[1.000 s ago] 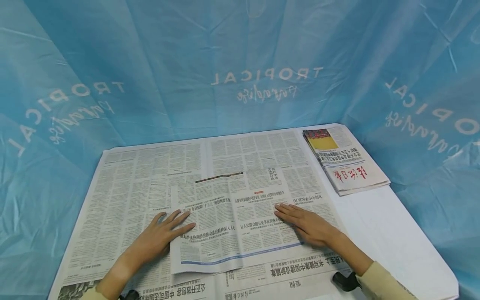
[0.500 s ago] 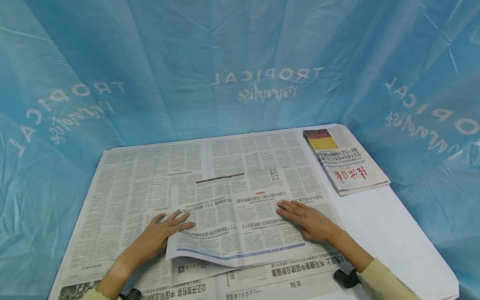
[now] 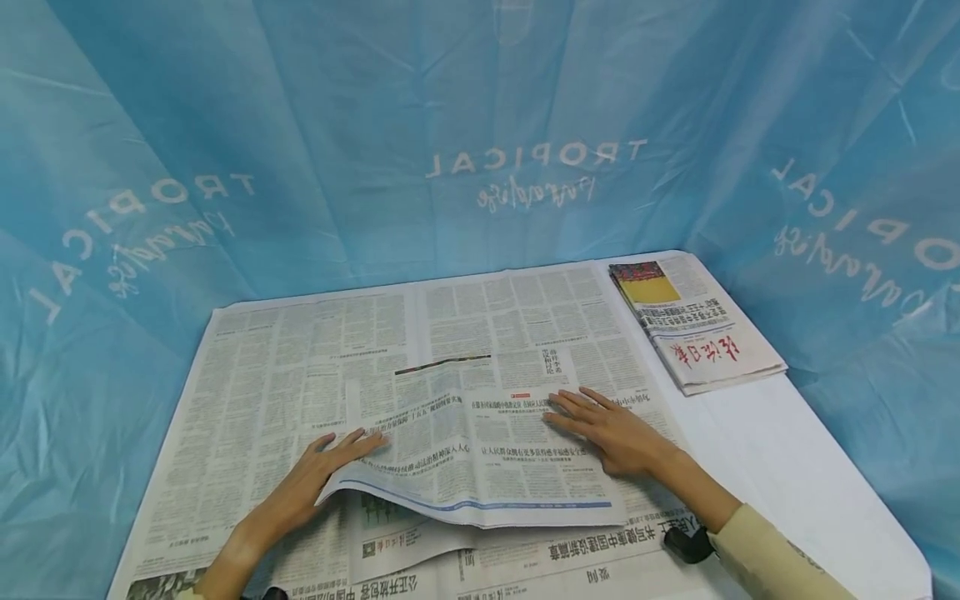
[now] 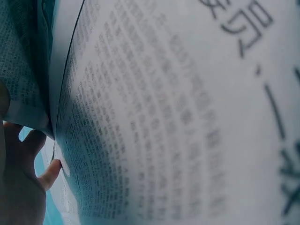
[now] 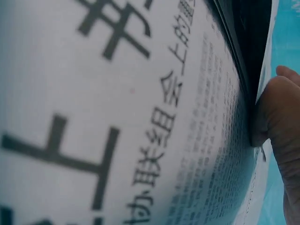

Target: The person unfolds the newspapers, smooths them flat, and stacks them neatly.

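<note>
Starting at the left, see the left hand (image 3: 322, 471) with fingers stretched over the left margin of the upper newspaper sheet (image 3: 480, 450). Cannot tell a pinch from a plain touch there: too little of the thumb in view from the head, and too dark from the left wrist. Moving inward, find that sheet over the middle of the spread newspaper (image 3: 247, 417), with its near edge bowed up off a lower page (image 3: 390, 542), most of all toward the left corner. Judging by that raised edge, seems to be at the step of lifting 1 leaf clear of the page beneath, perhaps to turn or fold. Would call next for a sure hold at 2 sides, an even lift, and care not to drag the lower page along.

Going right, see the right hand (image 3: 611, 429) on the sheet's right side with fingers extended. Again, cannot tell any pinch, for want of a clear look at the thumb. Past a strip of white table (image 3: 795, 475), note the folded newspapers (image 3: 693, 325) in a pile, well apart from the sheet. As for containers, see 0 in view.
</note>
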A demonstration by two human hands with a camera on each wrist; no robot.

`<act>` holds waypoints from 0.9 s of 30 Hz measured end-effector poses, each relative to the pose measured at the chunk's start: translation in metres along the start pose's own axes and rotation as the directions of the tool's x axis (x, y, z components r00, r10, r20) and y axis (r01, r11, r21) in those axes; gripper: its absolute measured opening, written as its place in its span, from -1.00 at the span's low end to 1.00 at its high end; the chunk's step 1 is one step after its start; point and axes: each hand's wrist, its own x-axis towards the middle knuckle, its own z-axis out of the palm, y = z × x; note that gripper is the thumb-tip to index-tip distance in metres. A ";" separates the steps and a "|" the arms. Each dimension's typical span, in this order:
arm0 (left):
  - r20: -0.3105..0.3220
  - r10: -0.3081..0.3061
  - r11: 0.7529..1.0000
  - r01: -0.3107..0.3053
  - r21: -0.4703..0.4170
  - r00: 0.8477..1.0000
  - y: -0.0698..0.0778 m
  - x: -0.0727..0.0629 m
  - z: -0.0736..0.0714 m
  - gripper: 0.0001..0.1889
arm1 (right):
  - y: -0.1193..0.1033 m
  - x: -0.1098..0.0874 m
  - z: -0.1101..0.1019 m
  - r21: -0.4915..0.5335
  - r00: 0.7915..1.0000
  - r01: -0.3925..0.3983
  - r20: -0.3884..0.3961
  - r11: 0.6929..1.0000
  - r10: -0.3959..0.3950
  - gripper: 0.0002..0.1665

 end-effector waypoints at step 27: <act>-0.137 0.054 0.996 -0.063 -0.060 0.989 -0.005 -0.002 -0.015 -0.26 | 0.003 -0.003 -0.022 0.123 0.987 -0.013 -0.157 0.992 0.033 -0.42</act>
